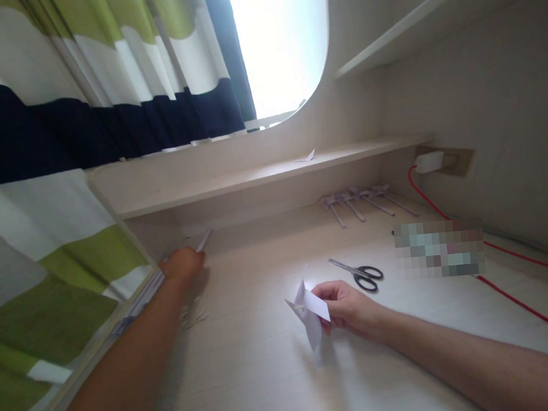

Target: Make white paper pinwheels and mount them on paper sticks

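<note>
A white folded paper pinwheel [315,317] is pinched in the fingers of my right hand [343,303], held just above the desk. Its blades stand out toward the left. My left hand [187,264] reaches to the far left of the desk, its fingers closed round a thin white paper stick [205,239] that points toward the back; most of the fingers are turned away from me. Black-handled scissors [360,273] lie just beyond my right hand. Small pale strips [195,316] are scattered beside my left forearm.
Several pinwheels on sticks [357,199] lie at the back right. A folded paper piece [309,156] sits on the low shelf [233,180]. At right are a red cable [527,311], a white charger [429,162] and a blurred object [438,248]. A curtain [68,268] hangs left.
</note>
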A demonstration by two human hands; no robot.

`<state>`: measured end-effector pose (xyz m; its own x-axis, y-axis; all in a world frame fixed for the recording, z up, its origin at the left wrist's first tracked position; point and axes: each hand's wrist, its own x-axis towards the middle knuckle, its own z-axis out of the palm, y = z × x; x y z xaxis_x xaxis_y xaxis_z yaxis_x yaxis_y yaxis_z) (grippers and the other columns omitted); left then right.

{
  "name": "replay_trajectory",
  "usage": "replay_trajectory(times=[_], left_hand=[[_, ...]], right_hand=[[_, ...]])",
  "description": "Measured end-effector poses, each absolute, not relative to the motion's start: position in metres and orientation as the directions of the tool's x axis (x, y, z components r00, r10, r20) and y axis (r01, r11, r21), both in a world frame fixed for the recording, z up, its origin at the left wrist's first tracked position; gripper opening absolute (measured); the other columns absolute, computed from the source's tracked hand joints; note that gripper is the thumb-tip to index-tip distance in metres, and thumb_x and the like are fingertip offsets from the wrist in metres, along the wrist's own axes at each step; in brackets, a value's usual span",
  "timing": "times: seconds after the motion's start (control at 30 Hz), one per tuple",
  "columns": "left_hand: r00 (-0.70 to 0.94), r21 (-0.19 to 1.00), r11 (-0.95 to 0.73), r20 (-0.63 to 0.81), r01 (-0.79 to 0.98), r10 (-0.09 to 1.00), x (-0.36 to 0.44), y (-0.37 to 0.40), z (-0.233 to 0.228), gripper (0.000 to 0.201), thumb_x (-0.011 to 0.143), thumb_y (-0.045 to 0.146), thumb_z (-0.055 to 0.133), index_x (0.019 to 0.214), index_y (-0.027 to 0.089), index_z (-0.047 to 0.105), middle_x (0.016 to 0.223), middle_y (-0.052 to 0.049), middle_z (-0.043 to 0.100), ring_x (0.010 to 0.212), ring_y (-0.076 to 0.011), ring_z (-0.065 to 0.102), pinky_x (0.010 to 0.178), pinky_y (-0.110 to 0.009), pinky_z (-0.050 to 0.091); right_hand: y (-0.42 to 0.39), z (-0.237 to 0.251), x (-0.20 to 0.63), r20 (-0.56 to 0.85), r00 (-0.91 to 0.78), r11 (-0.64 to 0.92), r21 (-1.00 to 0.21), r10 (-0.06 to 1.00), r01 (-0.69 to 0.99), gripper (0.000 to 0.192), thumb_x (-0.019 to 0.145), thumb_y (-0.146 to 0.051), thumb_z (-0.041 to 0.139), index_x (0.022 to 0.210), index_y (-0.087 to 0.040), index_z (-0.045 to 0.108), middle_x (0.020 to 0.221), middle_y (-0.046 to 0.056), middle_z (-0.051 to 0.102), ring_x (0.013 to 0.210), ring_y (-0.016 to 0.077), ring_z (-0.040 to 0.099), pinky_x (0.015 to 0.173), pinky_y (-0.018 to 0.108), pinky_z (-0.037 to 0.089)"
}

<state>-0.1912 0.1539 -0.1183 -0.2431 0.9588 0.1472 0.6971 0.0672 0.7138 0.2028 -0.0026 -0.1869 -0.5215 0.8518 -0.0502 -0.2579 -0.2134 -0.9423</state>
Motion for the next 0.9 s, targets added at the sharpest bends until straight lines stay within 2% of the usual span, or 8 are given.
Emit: replay_trajectory(times=[0.1, 0.2, 0.3, 0.37, 0.5, 0.63, 0.73, 0.9], left_hand=[[-0.367, 0.826, 0.151, 0.072, 0.543, 0.927, -0.175, 0.120, -0.104, 0.040, 0.098, 0.036, 0.068, 0.133, 0.018, 0.062, 0.133, -0.012, 0.064, 0.115, -0.0272, 0.067, 0.093, -0.047, 0.059], [-0.352, 0.933, 0.111, 0.018, 0.343, 0.936, -0.154, 0.065, -0.095, 0.038, 0.099, 0.038, 0.066, 0.129, 0.016, 0.063, 0.129, -0.011, 0.066, 0.108, -0.0252, 0.068, 0.091, -0.046, 0.060], [-0.251, 0.992, 0.046, -0.014, 0.122, 0.968, -0.128, 0.011, -0.095, 0.023, 0.100, 0.032, 0.055, 0.112, 0.015, 0.064, 0.101, -0.008, 0.071, 0.089, -0.0191, 0.071, 0.080, -0.038, 0.062], [-0.192, 1.000, 0.020, -0.017, 0.015, 0.981, -0.110, -0.011, -0.100, 0.020, 0.091, 0.030, 0.060, 0.106, 0.017, 0.062, 0.086, -0.003, 0.068, 0.073, -0.0154, 0.068, 0.068, -0.032, 0.060], [-0.137, 0.996, 0.002, -0.015, -0.094, 0.990, -0.078, -0.018, -0.112, 0.030, 0.076, 0.028, 0.074, 0.100, 0.018, 0.060, 0.056, 0.009, 0.045, 0.043, -0.0075, 0.043, 0.042, -0.018, 0.035], [-0.058, 0.992, 0.003, -0.010, -0.126, 0.998, -0.057, -0.014, -0.115, 0.036, 0.084, 0.050, 0.071, 0.095, 0.018, 0.060, 0.050, 0.011, 0.038, 0.037, -0.0061, 0.030, 0.038, -0.018, 0.023], [0.026, 0.989, -0.012, 0.016, -0.146, 1.000, -0.048, -0.019, -0.114, 0.044, 0.091, 0.060, 0.063, 0.105, 0.018, 0.063, 0.049, 0.011, 0.035, 0.037, -0.0061, 0.026, 0.040, -0.019, 0.026], [0.146, 0.978, 0.015, 0.016, -0.210, 0.989, -0.043, -0.031, -0.111, 0.030, 0.092, 0.048, 0.066, 0.098, 0.019, 0.062, 0.066, 0.002, 0.058, 0.049, -0.0110, 0.051, 0.050, -0.024, 0.042]], right_hand=[[-0.003, -0.185, 0.203, -0.039, -0.526, -0.207, -0.942, 0.850, -0.266, 0.032, 0.067, -0.039, 0.092, 0.076, -0.013, 0.076, 0.063, -0.001, 0.062, 0.052, 0.0081, 0.052, 0.051, 0.021, 0.041], [-0.004, -0.183, 0.203, -0.023, -0.529, -0.194, -0.943, 0.849, -0.270, 0.032, 0.065, -0.038, 0.092, 0.076, -0.013, 0.075, 0.063, -0.002, 0.062, 0.052, 0.0078, 0.051, 0.051, 0.021, 0.042], [-0.008, -0.181, 0.204, -0.016, -0.540, -0.186, -0.947, 0.842, -0.262, 0.032, 0.065, -0.037, 0.092, 0.076, -0.012, 0.074, 0.064, -0.001, 0.063, 0.051, 0.0076, 0.051, 0.051, 0.021, 0.043], [-0.012, -0.179, 0.204, -0.010, -0.544, -0.175, -0.951, 0.839, -0.253, 0.032, 0.066, -0.036, 0.091, 0.077, -0.012, 0.074, 0.065, 0.000, 0.064, 0.052, 0.0075, 0.052, 0.052, 0.021, 0.042], [-0.017, -0.175, 0.204, 0.005, -0.530, -0.149, -0.957, 0.848, -0.247, 0.029, 0.066, -0.034, 0.090, 0.074, -0.013, 0.072, 0.064, -0.001, 0.063, 0.053, 0.0077, 0.052, 0.051, 0.020, 0.041], [-0.014, -0.176, 0.204, 0.004, -0.513, -0.142, -0.959, 0.858, -0.244, 0.029, 0.067, -0.035, 0.088, 0.075, -0.012, 0.073, 0.064, -0.001, 0.062, 0.052, 0.0086, 0.052, 0.052, 0.022, 0.041], [-0.007, -0.178, 0.207, 0.007, -0.486, -0.137, -0.956, 0.874, -0.258, 0.030, 0.070, -0.038, 0.088, 0.076, -0.012, 0.072, 0.066, 0.000, 0.063, 0.052, 0.0082, 0.052, 0.051, 0.022, 0.038], [-0.002, -0.168, 0.213, 0.028, -0.406, -0.105, -0.948, 0.913, -0.302, 0.033, 0.073, -0.042, 0.088, 0.077, -0.014, 0.071, 0.069, -0.001, 0.063, 0.057, 0.0088, 0.053, 0.057, 0.024, 0.039]])
